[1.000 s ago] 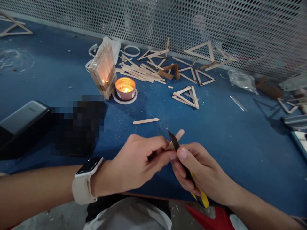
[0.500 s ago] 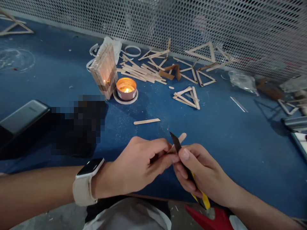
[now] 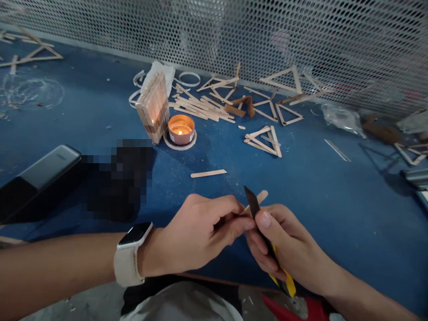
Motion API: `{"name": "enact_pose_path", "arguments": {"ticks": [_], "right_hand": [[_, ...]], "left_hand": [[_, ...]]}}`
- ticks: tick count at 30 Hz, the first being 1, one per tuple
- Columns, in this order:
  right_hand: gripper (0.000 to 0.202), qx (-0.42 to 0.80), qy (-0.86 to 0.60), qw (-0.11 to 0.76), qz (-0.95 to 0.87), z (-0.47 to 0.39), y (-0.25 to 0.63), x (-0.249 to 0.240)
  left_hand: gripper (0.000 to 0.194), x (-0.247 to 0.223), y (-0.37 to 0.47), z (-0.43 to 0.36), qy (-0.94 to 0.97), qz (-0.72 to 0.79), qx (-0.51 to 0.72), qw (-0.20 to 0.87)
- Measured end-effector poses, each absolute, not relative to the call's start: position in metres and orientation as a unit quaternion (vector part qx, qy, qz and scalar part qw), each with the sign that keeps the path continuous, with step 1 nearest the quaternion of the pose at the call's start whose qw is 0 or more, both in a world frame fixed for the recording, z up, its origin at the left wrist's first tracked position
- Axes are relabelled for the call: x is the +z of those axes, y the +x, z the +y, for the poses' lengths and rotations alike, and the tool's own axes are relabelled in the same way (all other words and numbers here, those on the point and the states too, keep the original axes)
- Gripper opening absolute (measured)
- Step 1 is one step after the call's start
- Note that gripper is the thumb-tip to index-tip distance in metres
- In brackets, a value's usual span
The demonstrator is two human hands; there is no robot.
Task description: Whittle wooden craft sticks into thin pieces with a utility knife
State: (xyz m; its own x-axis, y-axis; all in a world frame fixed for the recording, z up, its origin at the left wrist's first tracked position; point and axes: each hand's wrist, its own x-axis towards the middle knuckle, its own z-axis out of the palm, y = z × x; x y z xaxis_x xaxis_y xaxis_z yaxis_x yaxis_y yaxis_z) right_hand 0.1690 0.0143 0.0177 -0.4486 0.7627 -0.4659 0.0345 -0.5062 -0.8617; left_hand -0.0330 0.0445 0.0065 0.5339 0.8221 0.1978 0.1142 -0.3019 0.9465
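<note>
My left hand (image 3: 207,232), with a watch on its wrist, pinches a wooden craft stick (image 3: 262,195) near the table's front edge. The stick's rounded end sticks out beyond the blade. Wrapped round a yellow and black utility knife (image 3: 252,201) is my right hand (image 3: 284,245), its thumb pressed near the base of the dark blade. The blade lies across the stick, close to my left fingertips. Farther forward, a shorter stick with one slanted end (image 3: 208,173) rests on the blue table (image 3: 317,209). My fingers hide the stick's near part.
A lit candle (image 3: 181,130) in a tin stands beside an upright wrapped pack of sticks (image 3: 153,109). Loose sticks (image 3: 200,107) and a stick triangle (image 3: 264,141) lie behind. At left is a grey and black box-like device (image 3: 43,178). Perforated metal mesh (image 3: 234,35) borders the back.
The whole view has shifted slightly, so everything appears a little lower and farther right. Both hands keep their hold on the stick and the knife, with little change between them.
</note>
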Motion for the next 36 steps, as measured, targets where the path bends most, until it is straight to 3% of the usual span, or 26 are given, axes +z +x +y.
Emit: {"name": "enact_pose_path", "arguments": {"ticks": [9, 16, 36], "right_hand": [[0.067, 0.743, -0.442, 0.245, -0.437, 0.011, 0.17, 0.019], [0.067, 0.736, -0.459, 0.259, -0.425, 0.014, 0.168, 0.019], [0.065, 0.742, -0.428, 0.263, -0.443, 0.011, 0.169, 0.018]], "left_hand": [[0.015, 0.008, -0.034, 0.044, 0.776, 0.293, 0.345, 0.44], [0.023, 0.016, -0.035, 0.05, 0.706, 0.353, 0.374, 0.486], [0.025, 0.007, -0.033, 0.041, 0.762, 0.296, 0.341, 0.463]]}}
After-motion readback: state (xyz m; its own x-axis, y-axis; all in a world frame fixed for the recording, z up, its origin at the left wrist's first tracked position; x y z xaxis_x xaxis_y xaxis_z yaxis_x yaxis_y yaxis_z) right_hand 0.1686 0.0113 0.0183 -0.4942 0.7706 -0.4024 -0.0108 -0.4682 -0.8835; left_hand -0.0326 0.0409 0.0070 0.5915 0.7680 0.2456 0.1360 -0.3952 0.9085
